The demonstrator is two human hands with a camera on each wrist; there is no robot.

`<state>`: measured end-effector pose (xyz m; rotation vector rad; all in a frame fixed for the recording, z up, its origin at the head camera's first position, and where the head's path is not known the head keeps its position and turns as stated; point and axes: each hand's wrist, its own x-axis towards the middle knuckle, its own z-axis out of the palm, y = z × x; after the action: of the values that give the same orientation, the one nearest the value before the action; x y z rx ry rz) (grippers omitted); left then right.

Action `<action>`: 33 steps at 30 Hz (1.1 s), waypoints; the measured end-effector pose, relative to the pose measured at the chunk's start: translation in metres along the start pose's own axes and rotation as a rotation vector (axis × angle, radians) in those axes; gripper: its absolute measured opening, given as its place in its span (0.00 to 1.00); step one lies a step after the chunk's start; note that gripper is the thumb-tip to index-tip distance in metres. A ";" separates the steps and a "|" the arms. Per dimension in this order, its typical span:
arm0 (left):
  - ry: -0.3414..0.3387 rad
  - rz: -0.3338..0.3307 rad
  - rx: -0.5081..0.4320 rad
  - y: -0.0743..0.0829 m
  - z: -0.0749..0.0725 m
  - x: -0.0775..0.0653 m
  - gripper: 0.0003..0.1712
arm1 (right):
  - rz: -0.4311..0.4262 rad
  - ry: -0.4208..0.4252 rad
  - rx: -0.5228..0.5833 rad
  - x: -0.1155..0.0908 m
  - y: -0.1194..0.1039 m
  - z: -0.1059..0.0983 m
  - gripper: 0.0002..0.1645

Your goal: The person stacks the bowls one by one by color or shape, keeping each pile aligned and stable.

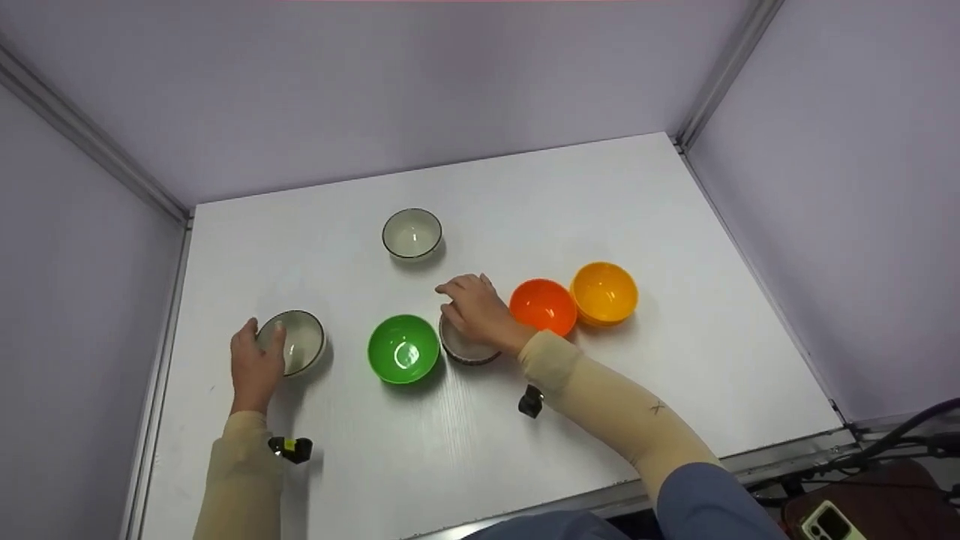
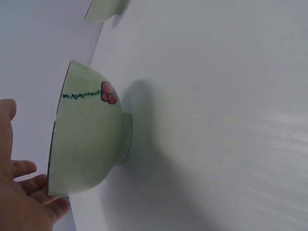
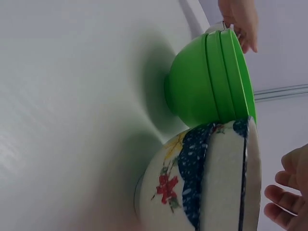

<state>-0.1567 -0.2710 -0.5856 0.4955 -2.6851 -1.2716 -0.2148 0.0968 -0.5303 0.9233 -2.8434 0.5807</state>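
My left hand point(image 1: 257, 367) is at the left rim of a pale bowl point(image 1: 306, 341) with a dark rim. Its thumb hovers over the bowl's mouth, while the fingertips point(image 2: 41, 187) overlap the rim in the left wrist view. A red flower-like mark decorates that bowl's outside. Over nested patterned bowls point(image 1: 461, 347) hangs my right hand point(image 1: 478, 309), its fingers loosely bent and apart from the rim in the right wrist view. Blue bands and a red flower show on these bowls point(image 3: 166, 185). Close to their left stand nested green bowls point(image 1: 403, 349).
Another pale bowl point(image 1: 412, 234) stands farther back. An orange-red bowl point(image 1: 543, 304) is right of my right hand, beside stacked yellow-orange bowls point(image 1: 604, 292). Walls point(image 1: 450, 82) enclose the white table point(image 1: 450, 465) at the back and sides.
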 end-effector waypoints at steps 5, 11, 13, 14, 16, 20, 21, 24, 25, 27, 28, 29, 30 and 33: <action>-0.132 -0.188 -0.182 -0.017 -0.004 0.006 0.42 | -0.046 0.081 0.091 -0.002 0.006 0.004 0.16; -0.091 -0.285 -0.360 -0.036 -0.004 -0.002 0.38 | -0.054 0.094 0.187 -0.008 0.014 0.000 0.16; -0.083 -0.294 -0.383 -0.039 -0.004 -0.004 0.38 | -0.057 0.105 0.216 -0.011 0.017 -0.003 0.16; -0.080 -0.293 -0.386 -0.040 -0.003 -0.005 0.38 | -0.059 0.112 0.226 -0.012 0.019 -0.004 0.16; -0.077 -0.300 -0.394 -0.040 -0.003 -0.006 0.38 | -0.055 0.131 0.238 -0.015 0.023 -0.006 0.16; -0.071 -0.307 -0.395 -0.038 -0.002 -0.007 0.38 | -0.041 0.165 0.249 -0.019 0.030 -0.010 0.16; -0.069 -0.309 -0.395 -0.037 -0.002 -0.007 0.38 | -0.035 0.171 0.253 -0.019 0.031 -0.011 0.16; -0.060 -0.300 -0.387 -0.037 -0.001 -0.009 0.38 | -0.022 0.185 0.267 -0.022 0.034 -0.012 0.16; -0.054 -0.290 -0.381 -0.036 0.000 -0.010 0.38 | -0.017 0.186 0.268 -0.023 0.035 -0.012 0.16; -0.049 -0.270 -0.367 -0.036 0.001 -0.012 0.38 | -0.010 0.188 0.274 -0.024 0.036 -0.012 0.16; -0.048 -0.256 -0.364 -0.035 0.003 -0.013 0.38 | -0.007 0.188 0.271 -0.024 0.037 -0.013 0.16; -0.050 -0.245 -0.361 -0.034 0.004 -0.014 0.38 | -0.007 0.186 0.270 -0.024 0.038 -0.013 0.16; -0.057 -0.236 -0.355 -0.034 0.005 -0.015 0.38 | -0.005 0.183 0.271 -0.025 0.039 -0.013 0.16; -0.093 -0.220 -0.343 -0.030 0.010 -0.018 0.38 | -0.001 0.167 0.277 -0.025 0.041 -0.015 0.16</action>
<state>-0.1356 -0.2752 -0.6145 0.7117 -2.4550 -1.8124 -0.2184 0.1465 -0.5350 0.8663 -2.6571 1.0205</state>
